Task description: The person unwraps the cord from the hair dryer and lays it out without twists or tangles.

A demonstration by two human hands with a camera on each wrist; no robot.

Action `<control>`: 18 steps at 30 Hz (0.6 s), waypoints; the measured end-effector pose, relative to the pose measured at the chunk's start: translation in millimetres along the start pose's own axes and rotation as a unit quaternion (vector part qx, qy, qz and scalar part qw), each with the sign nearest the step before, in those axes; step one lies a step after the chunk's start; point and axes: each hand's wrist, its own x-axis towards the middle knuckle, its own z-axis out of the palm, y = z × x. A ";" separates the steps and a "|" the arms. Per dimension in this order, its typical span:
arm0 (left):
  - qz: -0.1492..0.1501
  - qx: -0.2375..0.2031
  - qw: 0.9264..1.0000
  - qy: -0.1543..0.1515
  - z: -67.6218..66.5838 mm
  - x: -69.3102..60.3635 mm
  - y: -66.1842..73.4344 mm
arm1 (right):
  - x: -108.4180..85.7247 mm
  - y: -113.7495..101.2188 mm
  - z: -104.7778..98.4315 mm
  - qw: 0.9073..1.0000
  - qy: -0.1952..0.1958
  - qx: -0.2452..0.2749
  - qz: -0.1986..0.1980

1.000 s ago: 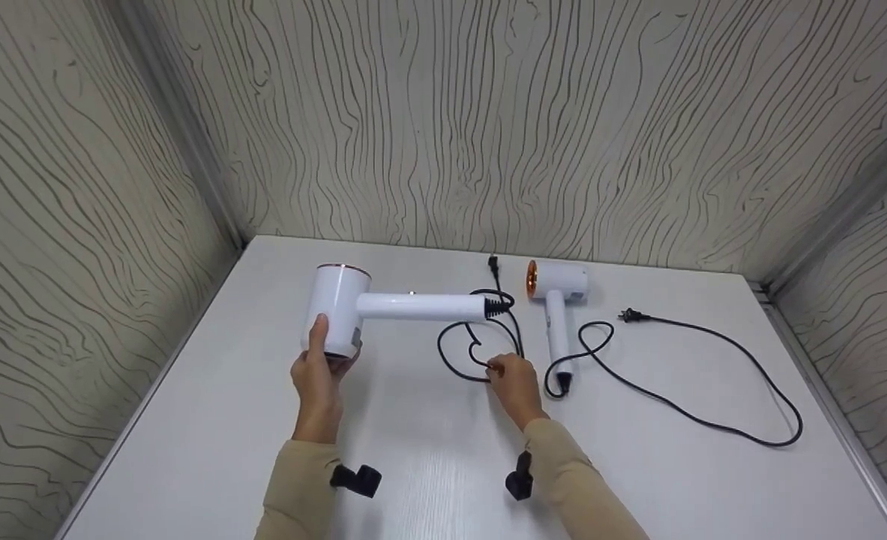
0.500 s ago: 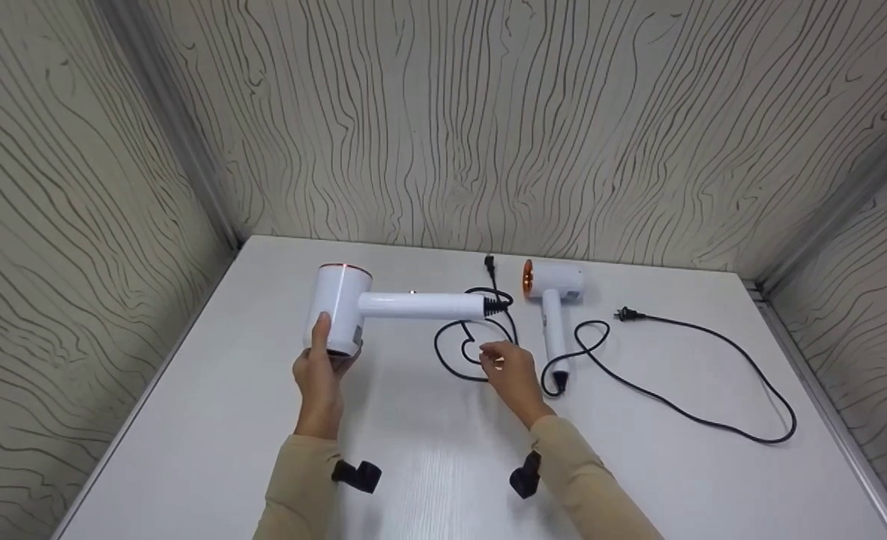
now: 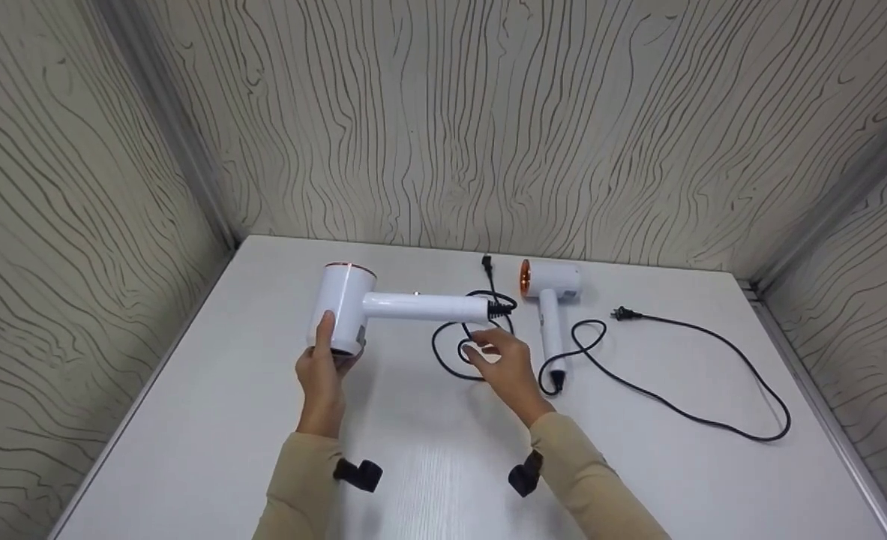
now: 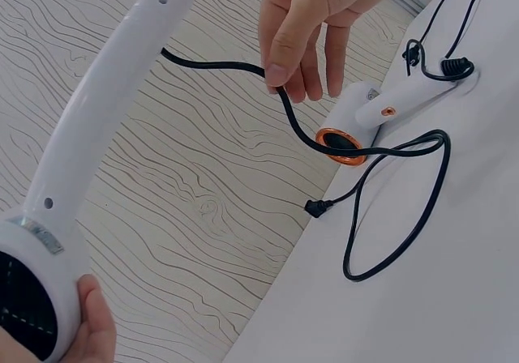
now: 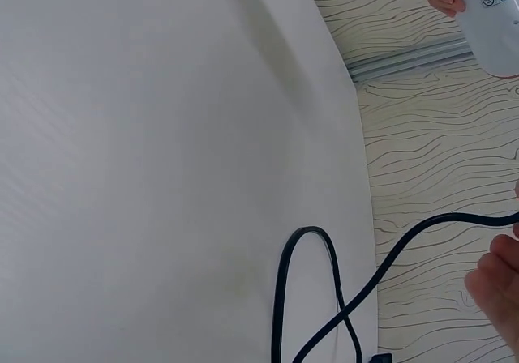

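In the head view my left hand (image 3: 322, 384) grips the barrel of a white hair dryer (image 3: 342, 304), raised above the table. Its handle lies level, pointing right, and the black cord leaves the handle's end. My right hand (image 3: 509, 373) is just below that end, with thumb and fingers at the black power cord (image 4: 212, 65). The left wrist view shows the cord passing under the thumb of the right hand (image 4: 324, 14), pinched against the fingers, the other fingers hanging loosely. Beyond the hand the cord (image 5: 405, 240) drops into a loop on the table.
A second white hair dryer (image 3: 559, 280) with an orange-rimmed end lies on the white table (image 3: 413, 465), right of the right hand. Its plug (image 3: 627, 313) and looped cord spread further right. The first dryer's plug (image 3: 486, 264) lies near the patterned back wall (image 3: 443, 135).
My right hand has moved up and slightly left along the cord toward the handle's end. The left hand and hair dryer have stayed nearly in place, shifting only slightly.
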 end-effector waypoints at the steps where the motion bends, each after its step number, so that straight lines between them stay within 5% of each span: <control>1: 0.001 0.000 1.000 0.000 -0.2 -0.7 0.3 | 0.4 -0.7 0.5 1.000 0.003 0.003 -0.005; 18: 0.000 0.037 0.999 -0.021 -7.6 -1.9 0.7 | 8.3 -3.5 -4.0 0.995 0.076 -0.049 -0.040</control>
